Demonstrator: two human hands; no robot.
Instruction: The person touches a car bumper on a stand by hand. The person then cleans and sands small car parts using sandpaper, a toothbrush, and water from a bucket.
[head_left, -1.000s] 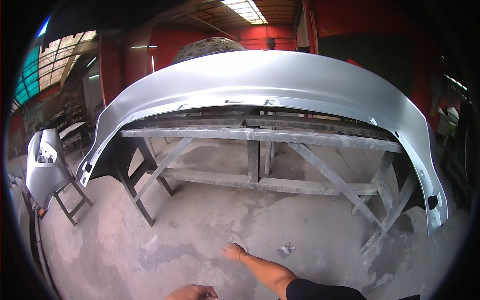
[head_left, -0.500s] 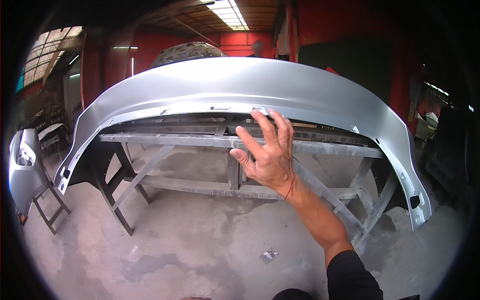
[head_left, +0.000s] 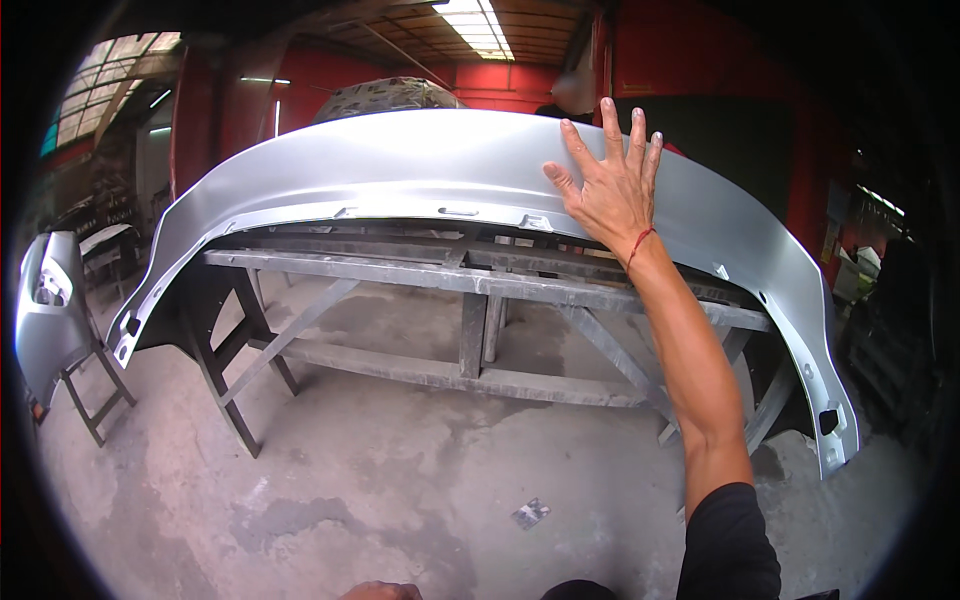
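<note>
Head view: right hand (head_left: pixel 612 190), fingers spread, lies flat on the silver bumper (head_left: pixel 400 165) on a stand (head_left: pixel 470 285); grey floor (head_left: pixel 380 470), red walls (head_left: pixel 700 70).

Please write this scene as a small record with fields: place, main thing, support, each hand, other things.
Place: workshop with red walls and a grey concrete floor
Main thing: silver car bumper, unmounted
Support: grey metal stand under the bumper
Right hand: open, fingers spread, palm flat on the bumper
Left hand: barely visible at the lower edge
Other: second silver body part on a small stand, far left
</note>
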